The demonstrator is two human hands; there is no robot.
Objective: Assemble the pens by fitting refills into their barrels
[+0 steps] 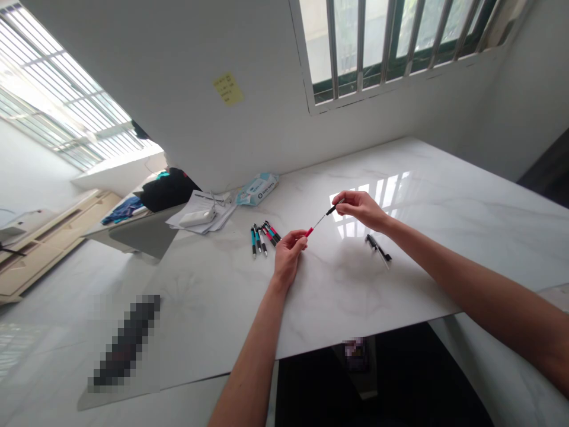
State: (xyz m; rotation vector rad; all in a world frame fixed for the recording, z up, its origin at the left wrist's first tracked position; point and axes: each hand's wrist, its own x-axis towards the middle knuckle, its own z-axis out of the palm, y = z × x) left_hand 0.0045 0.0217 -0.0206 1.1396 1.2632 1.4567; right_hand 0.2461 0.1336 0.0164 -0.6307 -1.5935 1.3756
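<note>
Pen parts (319,222) are held above the white table (418,178): the red end is pinched by the left hand (288,252), the black tip by the right hand (360,207), apparently for alignment. Assembled pens (264,235) lie grouped nearby; a black piece (377,247) rests apart.

Thin red-and-black plastic pen (318,223), held slanted above white marble table (400,284), red end lower-left, black end upper-right.

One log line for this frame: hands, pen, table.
left hand: pinches pen red end | right hand: pinches black end | table: more pens
</note>
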